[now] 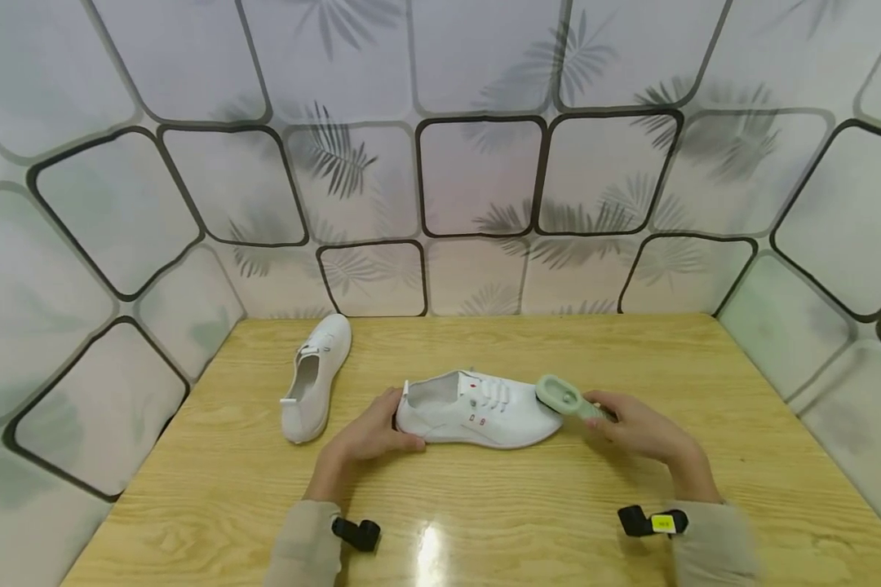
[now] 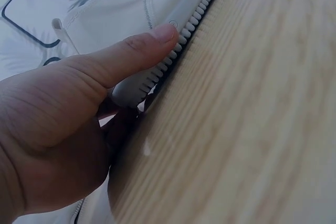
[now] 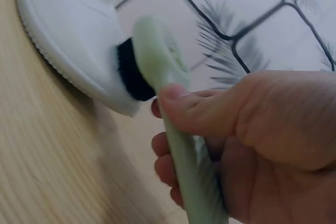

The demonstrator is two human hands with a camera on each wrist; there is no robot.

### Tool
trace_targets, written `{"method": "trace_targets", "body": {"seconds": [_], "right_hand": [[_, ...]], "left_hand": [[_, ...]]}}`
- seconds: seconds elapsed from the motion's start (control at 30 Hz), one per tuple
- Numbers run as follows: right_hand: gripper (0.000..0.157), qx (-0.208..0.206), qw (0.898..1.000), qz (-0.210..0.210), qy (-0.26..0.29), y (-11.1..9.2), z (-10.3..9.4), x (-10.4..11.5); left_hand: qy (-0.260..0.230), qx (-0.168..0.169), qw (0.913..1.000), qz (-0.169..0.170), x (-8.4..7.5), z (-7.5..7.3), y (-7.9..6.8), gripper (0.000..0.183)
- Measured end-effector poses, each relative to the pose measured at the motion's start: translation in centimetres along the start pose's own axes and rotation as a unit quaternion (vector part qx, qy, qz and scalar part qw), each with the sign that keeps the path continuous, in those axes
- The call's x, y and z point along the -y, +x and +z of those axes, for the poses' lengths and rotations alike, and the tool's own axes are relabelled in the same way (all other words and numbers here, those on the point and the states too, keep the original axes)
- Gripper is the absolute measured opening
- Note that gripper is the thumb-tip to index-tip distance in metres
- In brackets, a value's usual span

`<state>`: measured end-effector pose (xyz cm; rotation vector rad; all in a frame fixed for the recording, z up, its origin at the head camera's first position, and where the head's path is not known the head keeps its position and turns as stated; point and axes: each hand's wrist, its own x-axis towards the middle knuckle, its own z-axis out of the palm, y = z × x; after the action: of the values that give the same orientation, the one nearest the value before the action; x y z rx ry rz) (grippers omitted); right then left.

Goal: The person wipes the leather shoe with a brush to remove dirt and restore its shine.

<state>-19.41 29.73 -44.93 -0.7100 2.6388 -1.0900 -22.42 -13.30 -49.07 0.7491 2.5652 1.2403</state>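
Observation:
A white lace-up shoe [image 1: 440, 424] lies sole down across the middle of the table, its toe to the right. My left hand [image 1: 374, 428] grips it by the heel; in the left wrist view the thumb [image 2: 139, 53] presses on the edge of the ridged sole. My right hand [image 1: 642, 428] holds a pale green shoe brush [image 1: 560, 397] by its handle, thumb along the neck. In the right wrist view the brush's black bristles [image 3: 134, 72] touch the white upper near the toe [image 3: 79, 40].
A second white shoe [image 1: 328, 371] stands at the back left of the wooden table [image 1: 529, 505], its toe toward the wall. Patterned cloth walls [image 1: 477, 179] with dark outlines and leaf prints enclose the table at the back and both sides.

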Motion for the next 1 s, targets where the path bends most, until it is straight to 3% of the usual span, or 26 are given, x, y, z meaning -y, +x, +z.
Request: {"method": "trace_targets", "body": {"seconds": [0.13, 0.27, 0.4, 0.53, 0.63, 0.77, 0.87, 1.0], "right_hand": [[0.039, 0.029, 0.999, -0.012, 0.01, 0.7, 0.6, 0.6], [0.044, 0.069, 0.998, -0.001, 0.015, -0.2, 0.1, 0.7], [0.046, 0.039, 0.999, 0.011, 0.001, -1.0, -0.6, -0.1], [0.048, 0.002, 1.0, 0.001, 0.004, -0.1, -0.2, -0.4], [0.05, 0.032, 0.999, -0.007, 0.019, 0.4, 0.1, 0.0], [0.05, 0.079, 0.996, 0.012, 0.032, -0.6, -0.5, 0.1], [0.05, 0.06, 0.997, 0.025, 0.031, -1.2, -1.0, -0.2], [0.051, 0.02, 0.999, 0.022, 0.031, -0.1, -0.4, 0.3]], "left_hand": [[-0.024, 0.0, 0.9997, 0.006, 0.2, 0.0, -0.1, 0.069], [-0.025, -0.001, 0.9997, 0.007, 0.1, 0.1, -0.1, 0.068], [-0.019, 0.002, 0.9998, 0.006, -0.2, 0.1, -0.1, 0.068], [-0.014, 0.002, 0.9999, 0.007, -0.2, 0.0, -0.2, 0.069], [-0.004, 0.0, 1.0, 0.009, -0.1, -0.1, -0.3, 0.07], [0.005, 0.007, 1.0, 0.001, -0.2, 0.0, -0.2, 0.072], [0.006, 0.011, 0.9999, -0.005, -0.3, 0.0, -0.1, 0.074], [0.005, 0.007, 0.9999, -0.008, -0.3, 0.0, -0.2, 0.074]]}}
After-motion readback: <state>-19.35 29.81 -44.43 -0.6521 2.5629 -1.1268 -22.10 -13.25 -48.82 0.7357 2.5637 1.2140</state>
